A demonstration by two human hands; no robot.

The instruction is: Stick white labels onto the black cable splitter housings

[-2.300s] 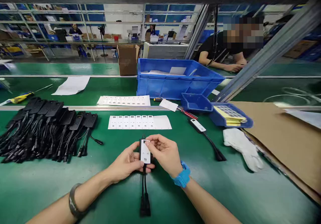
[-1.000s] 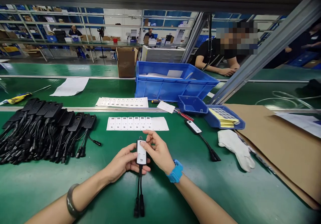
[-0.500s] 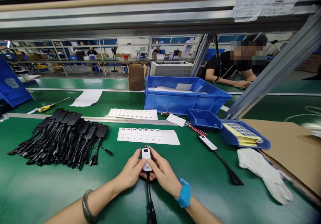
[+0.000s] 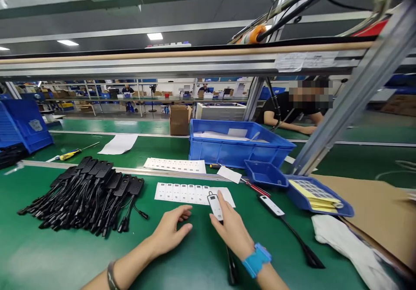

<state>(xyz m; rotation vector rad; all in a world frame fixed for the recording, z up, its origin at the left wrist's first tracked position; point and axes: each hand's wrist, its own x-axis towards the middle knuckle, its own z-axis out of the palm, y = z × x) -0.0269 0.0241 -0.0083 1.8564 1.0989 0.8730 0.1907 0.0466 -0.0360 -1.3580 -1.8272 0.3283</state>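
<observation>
My right hand (image 4: pixel 234 228) is closed around a small black controller (image 4: pixel 215 206) with a white label on its front and black cables trailing below. A sheet of white labels (image 4: pixel 182 193) lies just beyond it. My left hand (image 4: pixel 172 229) is held over the green bench with nothing in it, fingers loosely curved and thumb apart. A second labelled controller (image 4: pixel 272 205) rests to the right, its cable pointing toward me. Black controllers with cables (image 4: pixel 94 190) are heaped at the left, without visible white labels.
Behind the label sheet stand a large blue bin (image 4: pixel 240 145) and a small blue tray (image 4: pixel 265 174). Another tray holds yellow-backed sheets (image 4: pixel 316 197). A white glove (image 4: pixel 344 242), cardboard (image 4: pixel 373 207) and a metal post (image 4: pixel 351 90) are at the right. A co-worker (image 4: pixel 286 112) leans on the far bench.
My left hand has let go of the controller and moved slightly away. My right hand has carried it to the right, now tilted. The camera view has tipped upward.
</observation>
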